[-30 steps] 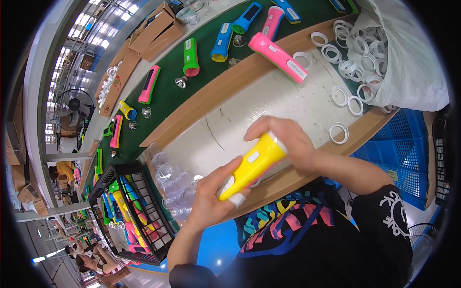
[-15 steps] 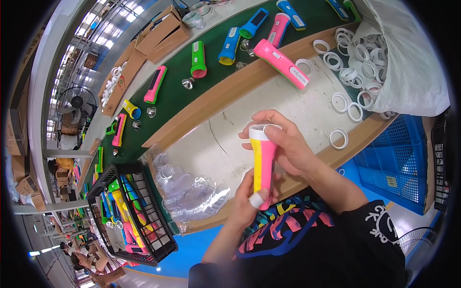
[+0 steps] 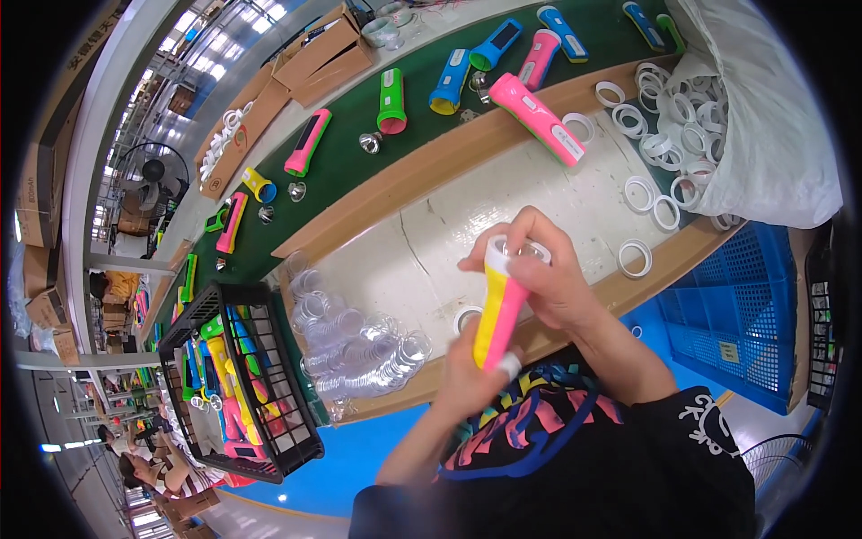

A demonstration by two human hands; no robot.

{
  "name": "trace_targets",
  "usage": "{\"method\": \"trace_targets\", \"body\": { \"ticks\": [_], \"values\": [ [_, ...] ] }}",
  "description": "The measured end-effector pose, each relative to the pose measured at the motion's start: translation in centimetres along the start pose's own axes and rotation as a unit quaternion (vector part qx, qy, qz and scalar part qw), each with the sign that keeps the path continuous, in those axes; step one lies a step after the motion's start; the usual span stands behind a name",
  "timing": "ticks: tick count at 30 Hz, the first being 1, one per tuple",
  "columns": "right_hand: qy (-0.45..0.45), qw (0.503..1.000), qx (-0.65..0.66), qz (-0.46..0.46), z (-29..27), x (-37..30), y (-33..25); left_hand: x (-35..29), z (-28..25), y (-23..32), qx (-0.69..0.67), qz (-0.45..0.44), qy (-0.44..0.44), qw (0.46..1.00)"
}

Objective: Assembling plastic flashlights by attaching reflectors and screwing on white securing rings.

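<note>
A pink and yellow flashlight [image 3: 499,322] is held tilted over the near edge of the work surface, its wide head up. My left hand [image 3: 469,381] is wrapped round its lower end. At the head, the fingers of my right hand [image 3: 555,274] grip the white ring [image 3: 496,255] that sits round the rim. The fingers partly cover the opening. Just left of the flashlight, a loose white ring [image 3: 466,317] lies on the surface. Beyond my hands, a pink flashlight [image 3: 539,120] rests across the cardboard edge.
Clear plastic discs [image 3: 364,355] lie heaped at the left of the cardboard tray [image 3: 422,234]. White rings [image 3: 693,135] spill from a bag [image 3: 763,135] at the right. Several flashlights and reflectors lie on the green belt [image 3: 346,171]. A black crate [image 3: 301,449] holds more flashlights; a blue crate [image 3: 732,314] stands right.
The flashlight has tipped, its head moving slightly right. My right fingers have curled over the rim, and my left hand has shifted round the lower end. The whole view has shifted a little.
</note>
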State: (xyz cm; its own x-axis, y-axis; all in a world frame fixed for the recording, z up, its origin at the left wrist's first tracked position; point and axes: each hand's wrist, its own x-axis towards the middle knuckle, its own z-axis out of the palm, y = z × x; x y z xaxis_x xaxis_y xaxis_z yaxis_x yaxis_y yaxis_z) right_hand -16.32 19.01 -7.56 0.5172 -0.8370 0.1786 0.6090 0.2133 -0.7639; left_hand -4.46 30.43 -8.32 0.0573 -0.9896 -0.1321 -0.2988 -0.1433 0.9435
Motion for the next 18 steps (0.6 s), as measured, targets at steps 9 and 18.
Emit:
{"method": "trace_targets", "body": {
  "ticks": [9,18],
  "values": [
    [0.102,0.986,0.076,0.111,-1.0,0.5,-0.4,1.9,-1.0,-0.5,-0.337,-0.161,-0.077,0.925],
    [0.099,0.987,0.029,0.125,-2.0,1.1,0.3,2.1,-2.4,-2.4,-0.559,-0.151,-0.126,0.806]
  ]
}}
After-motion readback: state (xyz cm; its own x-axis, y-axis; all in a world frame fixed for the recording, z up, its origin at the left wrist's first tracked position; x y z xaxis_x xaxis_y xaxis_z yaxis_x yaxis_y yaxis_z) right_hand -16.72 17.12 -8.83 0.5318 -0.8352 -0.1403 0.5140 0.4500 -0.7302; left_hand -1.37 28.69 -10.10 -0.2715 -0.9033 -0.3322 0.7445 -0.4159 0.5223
